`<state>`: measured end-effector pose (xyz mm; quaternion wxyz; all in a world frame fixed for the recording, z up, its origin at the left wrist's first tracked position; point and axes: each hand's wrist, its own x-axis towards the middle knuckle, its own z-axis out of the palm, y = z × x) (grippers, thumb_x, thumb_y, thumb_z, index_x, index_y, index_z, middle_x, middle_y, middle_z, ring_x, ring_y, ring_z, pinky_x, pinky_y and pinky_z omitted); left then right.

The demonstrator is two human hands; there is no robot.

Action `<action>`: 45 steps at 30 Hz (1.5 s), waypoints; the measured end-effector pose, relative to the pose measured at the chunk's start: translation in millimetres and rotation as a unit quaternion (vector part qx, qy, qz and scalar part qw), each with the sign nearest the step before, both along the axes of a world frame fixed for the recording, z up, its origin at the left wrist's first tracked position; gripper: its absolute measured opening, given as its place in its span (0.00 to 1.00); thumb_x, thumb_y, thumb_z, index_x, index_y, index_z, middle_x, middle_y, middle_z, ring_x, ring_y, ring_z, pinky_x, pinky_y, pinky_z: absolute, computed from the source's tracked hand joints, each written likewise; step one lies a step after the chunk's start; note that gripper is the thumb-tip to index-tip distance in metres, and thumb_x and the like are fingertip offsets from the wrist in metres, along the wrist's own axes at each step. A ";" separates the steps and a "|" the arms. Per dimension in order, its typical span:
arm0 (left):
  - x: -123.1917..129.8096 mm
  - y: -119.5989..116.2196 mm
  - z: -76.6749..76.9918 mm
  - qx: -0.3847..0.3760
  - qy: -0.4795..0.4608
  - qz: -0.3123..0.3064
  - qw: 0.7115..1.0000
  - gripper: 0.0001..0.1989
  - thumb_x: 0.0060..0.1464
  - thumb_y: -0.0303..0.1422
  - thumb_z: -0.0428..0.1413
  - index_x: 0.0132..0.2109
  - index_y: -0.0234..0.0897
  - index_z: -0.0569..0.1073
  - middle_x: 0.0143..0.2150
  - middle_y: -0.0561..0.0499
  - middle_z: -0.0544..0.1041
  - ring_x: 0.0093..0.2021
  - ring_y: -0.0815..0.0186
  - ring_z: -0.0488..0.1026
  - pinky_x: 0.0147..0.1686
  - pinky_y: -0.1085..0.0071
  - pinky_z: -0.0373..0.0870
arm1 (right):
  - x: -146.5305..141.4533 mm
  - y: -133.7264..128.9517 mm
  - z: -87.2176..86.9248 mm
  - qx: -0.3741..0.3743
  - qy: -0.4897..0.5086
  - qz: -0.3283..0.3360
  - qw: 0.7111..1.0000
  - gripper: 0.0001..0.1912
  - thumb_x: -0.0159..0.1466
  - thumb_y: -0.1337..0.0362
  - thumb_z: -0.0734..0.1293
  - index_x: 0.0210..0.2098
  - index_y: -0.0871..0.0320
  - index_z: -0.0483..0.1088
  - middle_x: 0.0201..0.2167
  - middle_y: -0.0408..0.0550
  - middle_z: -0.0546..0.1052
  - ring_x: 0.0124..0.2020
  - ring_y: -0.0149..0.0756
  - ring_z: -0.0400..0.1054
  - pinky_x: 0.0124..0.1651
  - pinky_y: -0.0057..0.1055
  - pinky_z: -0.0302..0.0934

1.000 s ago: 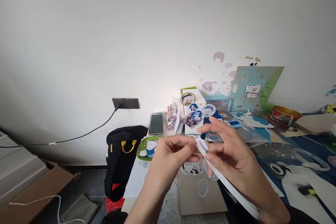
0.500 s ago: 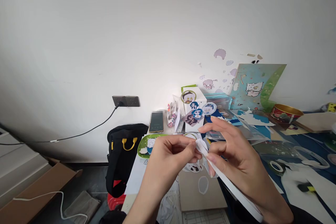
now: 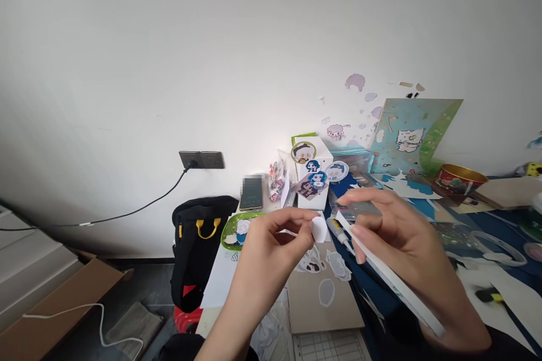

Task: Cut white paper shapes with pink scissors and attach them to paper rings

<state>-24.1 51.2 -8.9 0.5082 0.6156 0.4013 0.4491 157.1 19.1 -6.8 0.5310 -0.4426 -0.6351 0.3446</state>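
Note:
My left hand [image 3: 273, 248] pinches a small white piece of paper [image 3: 320, 229] with a rounded edge between thumb and fingertips. To its right, my right hand [image 3: 396, 237] grips a long white paper strip [image 3: 393, 285] between thumb and fingers; the strip slants down toward my wrist. There is a gap between the two papers. Below the hands lies a tan board [image 3: 307, 310] with pale cut-out shapes on it, among them a grey oval [image 3: 326, 293]. A small glue bottle [image 3: 337, 230] with a yellow mark lies between my hands.
A white box [image 3: 315, 197] with character stickers stands against the wall. Left of it are a phone [image 3: 252, 192] and a green tray [image 3: 231, 240]. A black backpack [image 3: 192, 254] stands at the table's left. On the right are a red tin [image 3: 459, 180] and a yellow-black cutter [image 3: 489, 295].
My hands have moved apart. The small paper piece in my left hand is now separate from the strip, which has gone right and slightly down with my right hand.

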 end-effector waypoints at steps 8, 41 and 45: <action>4.7 -8.9 4.3 0.197 0.116 0.038 0.973 0.09 0.55 0.26 0.54 0.37 0.39 0.79 0.31 0.53 0.78 0.29 0.70 0.73 0.29 0.78 0.69 | -7.2 9.3 -4.4 0.001 -0.073 -0.013 0.997 0.06 0.62 0.62 0.65 0.30 0.55 0.71 0.47 0.48 0.69 0.18 0.21 0.64 0.22 0.26 0.62; 4.3 2.7 -0.5 -0.015 -0.091 0.025 0.995 0.02 0.47 0.28 0.61 0.28 0.35 0.77 0.24 0.53 0.78 0.25 0.71 0.73 0.26 0.78 0.70 | -33.6 -6.9 -19.1 0.166 0.000 -0.028 0.986 0.26 0.64 0.71 0.62 0.57 0.42 0.55 0.56 0.52 0.65 0.40 0.42 0.72 0.34 0.40 0.70; 3.3 1.0 1.0 -0.003 -0.097 0.014 0.995 0.05 0.49 0.29 0.60 0.27 0.35 0.78 0.24 0.53 0.78 0.25 0.71 0.73 0.27 0.78 0.70 | -33.8 -1.8 -21.3 0.177 -0.015 -0.045 0.983 0.27 0.64 0.71 0.62 0.58 0.43 0.55 0.54 0.52 0.66 0.52 0.47 0.65 0.35 0.40 0.71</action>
